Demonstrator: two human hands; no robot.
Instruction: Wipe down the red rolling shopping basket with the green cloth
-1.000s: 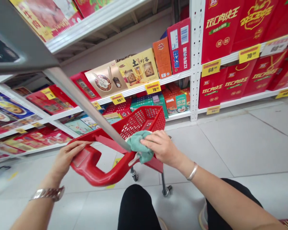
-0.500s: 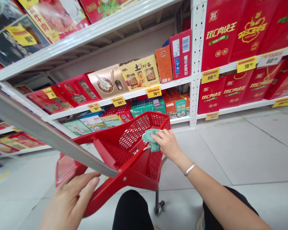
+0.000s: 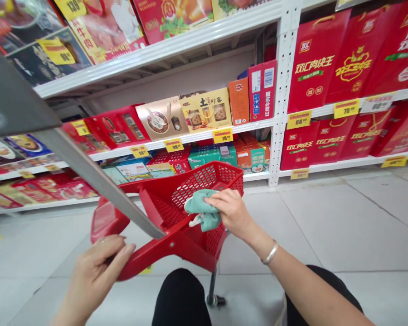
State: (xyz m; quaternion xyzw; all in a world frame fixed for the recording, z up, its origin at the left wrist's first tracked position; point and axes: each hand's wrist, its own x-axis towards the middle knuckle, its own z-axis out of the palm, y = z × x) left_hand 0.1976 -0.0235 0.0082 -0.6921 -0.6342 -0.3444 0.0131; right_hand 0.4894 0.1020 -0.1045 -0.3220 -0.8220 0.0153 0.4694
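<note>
In my right hand point(image 3: 233, 210) a bunched green cloth point(image 3: 204, 206) with a pale edge is pinched between the fingers. It lies against the near side rim of a red plastic shopping cart point(image 3: 187, 242). My left hand point(image 3: 98, 269) is curled round the near corner of the cart's handle end, with the thumb on top and some fingers hidden behind the red plastic. A grey metal bar point(image 3: 102, 176) slants from the upper left down to the cart's rim. Through the perforated walls the basket shows nothing inside the visible part.
White store shelves point(image 3: 190, 34) with boxed goods and yellow price tags stand behind the cart. Red gift bags point(image 3: 316, 63) fill the right-hand shelves. Pale floor tiles point(image 3: 326, 222) lie around the cart. A caster wheel point(image 3: 217, 300) is near my black-clad knee point(image 3: 182, 299).
My right hand has drawn the cloth back along the cart's rim, left and nearer to me. My left hand has closed more around the handle corner. The view has tilted up slightly.
</note>
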